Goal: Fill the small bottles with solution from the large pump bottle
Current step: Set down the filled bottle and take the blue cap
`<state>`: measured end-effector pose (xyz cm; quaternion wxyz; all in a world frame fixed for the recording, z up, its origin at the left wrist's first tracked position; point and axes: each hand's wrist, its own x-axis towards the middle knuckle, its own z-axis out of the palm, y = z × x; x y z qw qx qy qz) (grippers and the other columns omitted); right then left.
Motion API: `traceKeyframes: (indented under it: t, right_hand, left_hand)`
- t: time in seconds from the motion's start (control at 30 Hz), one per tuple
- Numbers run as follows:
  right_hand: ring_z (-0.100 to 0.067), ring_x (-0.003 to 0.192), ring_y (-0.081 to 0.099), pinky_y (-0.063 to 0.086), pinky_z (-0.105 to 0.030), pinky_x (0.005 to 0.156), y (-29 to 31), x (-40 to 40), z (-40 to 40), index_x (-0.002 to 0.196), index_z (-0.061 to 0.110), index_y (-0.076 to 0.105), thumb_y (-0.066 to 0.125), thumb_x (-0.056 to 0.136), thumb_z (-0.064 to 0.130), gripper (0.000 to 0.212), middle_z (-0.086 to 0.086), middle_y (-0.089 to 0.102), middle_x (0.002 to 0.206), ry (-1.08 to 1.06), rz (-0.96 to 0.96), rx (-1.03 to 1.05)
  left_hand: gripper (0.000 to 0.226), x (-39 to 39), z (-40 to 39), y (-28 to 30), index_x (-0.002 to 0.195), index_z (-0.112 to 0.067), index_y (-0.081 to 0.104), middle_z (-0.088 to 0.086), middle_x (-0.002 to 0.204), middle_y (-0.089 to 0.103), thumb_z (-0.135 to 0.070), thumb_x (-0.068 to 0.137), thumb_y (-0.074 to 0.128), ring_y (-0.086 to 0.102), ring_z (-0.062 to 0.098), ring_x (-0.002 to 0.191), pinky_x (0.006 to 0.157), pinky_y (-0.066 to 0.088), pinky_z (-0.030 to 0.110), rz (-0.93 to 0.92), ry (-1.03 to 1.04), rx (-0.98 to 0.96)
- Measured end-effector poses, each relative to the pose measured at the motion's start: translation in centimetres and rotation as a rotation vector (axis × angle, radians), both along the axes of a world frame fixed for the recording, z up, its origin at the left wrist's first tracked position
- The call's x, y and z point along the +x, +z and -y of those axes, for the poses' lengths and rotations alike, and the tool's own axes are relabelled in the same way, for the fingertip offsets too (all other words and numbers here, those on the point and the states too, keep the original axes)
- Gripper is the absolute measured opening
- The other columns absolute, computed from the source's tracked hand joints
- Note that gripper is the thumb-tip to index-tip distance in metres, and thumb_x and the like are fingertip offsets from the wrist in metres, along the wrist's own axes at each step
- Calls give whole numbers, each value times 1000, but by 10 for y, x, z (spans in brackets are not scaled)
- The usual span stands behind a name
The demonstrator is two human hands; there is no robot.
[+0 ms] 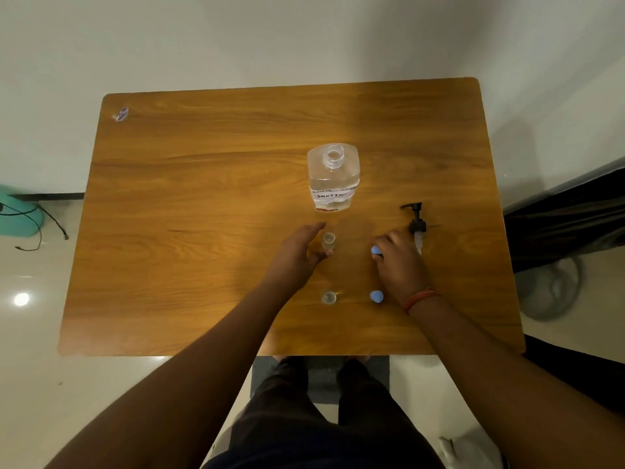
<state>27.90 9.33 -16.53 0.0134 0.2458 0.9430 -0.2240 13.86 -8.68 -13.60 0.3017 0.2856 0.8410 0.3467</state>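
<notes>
The large clear bottle (333,179) labelled "solution" stands open on the wooden table (203,198), its black pump (415,218) lying to the right. Two small clear bottles stand uncapped: the far one (328,241) and the near one (328,297). My left hand (301,253) curves open around the far small bottle, thumb and fingers on either side, not clearly touching it. My right hand (399,262) rests on the table with fingertips closed on a blue cap (375,250). A second blue cap (376,296) lies beside my right wrist.
A small blue-and-white wrapper (121,114) lies at the table's far left corner. A teal object with cables (20,214) sits on the floor to the left. A dark curtain (568,214) and a pale fan base (549,289) are on the right.
</notes>
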Motion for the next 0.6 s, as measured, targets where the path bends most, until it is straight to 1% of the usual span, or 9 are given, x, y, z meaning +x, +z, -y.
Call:
traceKeyframes:
  t: [0.17,0.23,0.3,0.43,0.47,0.6]
  right_hand:
    - [-32,85,60,51,-39,67,-2,1,0,98,3,68,65,84,-4,16,-15,61,97,13,-26,-2]
    - [-31,86,60,52,-39,68,-2,2,-1,99,3,68,66,85,-2,16,-14,61,98,15,-33,-8]
    - [-31,88,60,52,-39,70,-2,2,-1,101,3,68,65,86,-1,16,-14,61,100,16,-26,-12]
    - [-29,91,59,52,-39,73,3,1,-3,105,3,67,62,90,3,16,-13,61,104,21,-29,-31]
    - [-29,92,59,52,-38,73,4,1,-3,105,4,67,62,90,4,16,-13,61,105,22,-34,-36]
    - [-26,95,59,52,-38,77,15,-4,-6,108,6,67,61,93,9,17,-9,61,108,9,-41,-66]
  left_hand:
    - [45,-3,-8,-1,136,-19,63,5,135,66,-16,93,72,62,21,120,101,52,36,-22,4,23]
    - [40,-3,-9,-4,131,-20,67,4,129,70,-16,92,73,67,18,112,97,53,33,-36,-2,31]
    - [38,-3,-10,-5,129,-20,69,3,126,71,-15,92,73,68,13,106,93,52,27,-45,-6,32]
    - [37,-5,-11,-6,128,-18,70,4,127,71,-14,91,74,64,15,116,93,45,17,-54,-5,44]
    - [37,-6,-11,-5,127,-17,70,5,127,71,-14,91,74,64,16,117,94,44,17,-64,-10,46]
    - [35,-11,-13,6,125,-15,72,6,125,72,-14,90,75,65,19,118,98,49,26,-52,-12,74]
